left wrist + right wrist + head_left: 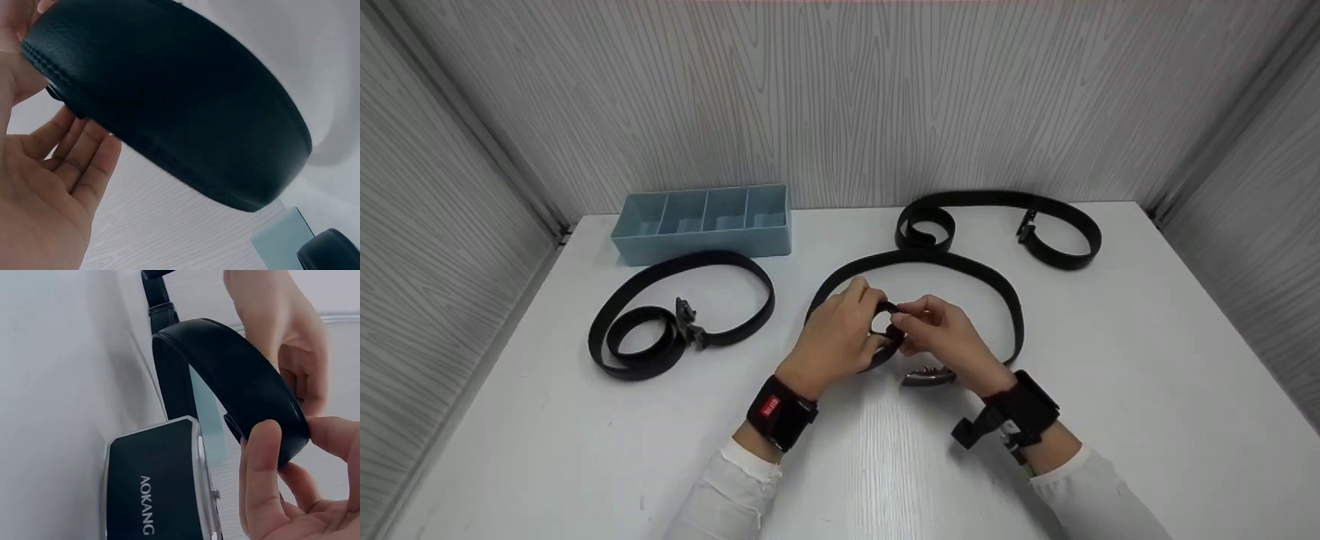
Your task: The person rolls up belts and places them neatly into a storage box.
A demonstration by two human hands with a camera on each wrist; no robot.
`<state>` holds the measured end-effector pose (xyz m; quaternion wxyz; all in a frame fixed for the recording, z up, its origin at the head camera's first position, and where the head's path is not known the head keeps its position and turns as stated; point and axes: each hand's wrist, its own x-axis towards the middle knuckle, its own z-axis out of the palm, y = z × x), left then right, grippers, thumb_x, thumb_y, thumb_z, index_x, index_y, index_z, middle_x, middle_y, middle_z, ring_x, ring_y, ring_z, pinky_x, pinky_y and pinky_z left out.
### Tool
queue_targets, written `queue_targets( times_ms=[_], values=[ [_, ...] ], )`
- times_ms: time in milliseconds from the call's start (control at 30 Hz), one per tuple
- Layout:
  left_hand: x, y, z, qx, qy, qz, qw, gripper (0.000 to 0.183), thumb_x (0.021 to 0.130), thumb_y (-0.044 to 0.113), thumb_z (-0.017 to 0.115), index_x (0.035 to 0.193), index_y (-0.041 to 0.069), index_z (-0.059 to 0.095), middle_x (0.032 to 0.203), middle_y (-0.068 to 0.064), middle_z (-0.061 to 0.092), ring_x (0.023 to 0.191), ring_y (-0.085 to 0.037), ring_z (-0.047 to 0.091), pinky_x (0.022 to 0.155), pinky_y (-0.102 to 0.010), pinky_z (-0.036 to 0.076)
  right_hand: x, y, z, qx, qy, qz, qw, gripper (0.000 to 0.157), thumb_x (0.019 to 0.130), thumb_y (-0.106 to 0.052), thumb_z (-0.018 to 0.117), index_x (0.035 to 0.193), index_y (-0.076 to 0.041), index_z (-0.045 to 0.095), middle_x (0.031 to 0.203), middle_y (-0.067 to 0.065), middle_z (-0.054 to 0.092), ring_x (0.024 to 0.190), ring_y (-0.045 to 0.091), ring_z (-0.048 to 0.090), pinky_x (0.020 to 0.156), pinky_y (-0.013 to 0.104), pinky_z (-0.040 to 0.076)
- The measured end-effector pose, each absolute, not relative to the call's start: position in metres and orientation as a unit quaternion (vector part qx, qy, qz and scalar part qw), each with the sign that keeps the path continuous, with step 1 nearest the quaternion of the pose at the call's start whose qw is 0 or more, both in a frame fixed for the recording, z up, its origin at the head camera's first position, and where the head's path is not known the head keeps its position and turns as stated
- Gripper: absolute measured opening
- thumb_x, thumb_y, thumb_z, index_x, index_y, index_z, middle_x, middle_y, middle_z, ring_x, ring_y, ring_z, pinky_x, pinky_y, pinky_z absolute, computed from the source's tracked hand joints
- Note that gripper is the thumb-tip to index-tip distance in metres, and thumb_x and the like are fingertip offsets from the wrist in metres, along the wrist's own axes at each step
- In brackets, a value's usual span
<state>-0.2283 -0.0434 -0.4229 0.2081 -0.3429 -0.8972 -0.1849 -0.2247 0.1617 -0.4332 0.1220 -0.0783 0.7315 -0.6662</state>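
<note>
The left hand (836,337) curls its fingers around a small ring in one end of a black belt (1012,302), on the table (855,465); the right hand (952,337) pinches the ring's other side. Just that end looks rolled; the rest makes a wide bend. The buckle (928,378) sits under the right hand. Another belt (641,366), partly rolled, lies left, near a box (701,244). A third belt (975,199) lies close behind and might get in the way.
</note>
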Motion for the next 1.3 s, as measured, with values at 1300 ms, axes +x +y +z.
queue_targets(
  times_ms=[1300],
  values=[
    [-0.228,-0.044,-0.420,-0.302,-0.910,-0.203,0.201,0.049,0.084,0.041,0.085,0.104,0.005,0.058,0.094,-0.004,0.051,0.080,-0.016,0.053,0.065,-0.031,0.052,-0.226,0.166,-0.432,-0.110,0.707,-0.692,0.098,0.032,0.100,-0.016,0.072,0.124,0.003,0.069,0.114,0.018,0.069,0.093,0.025,0.073,0.089,0.043,0.060]
  ],
)
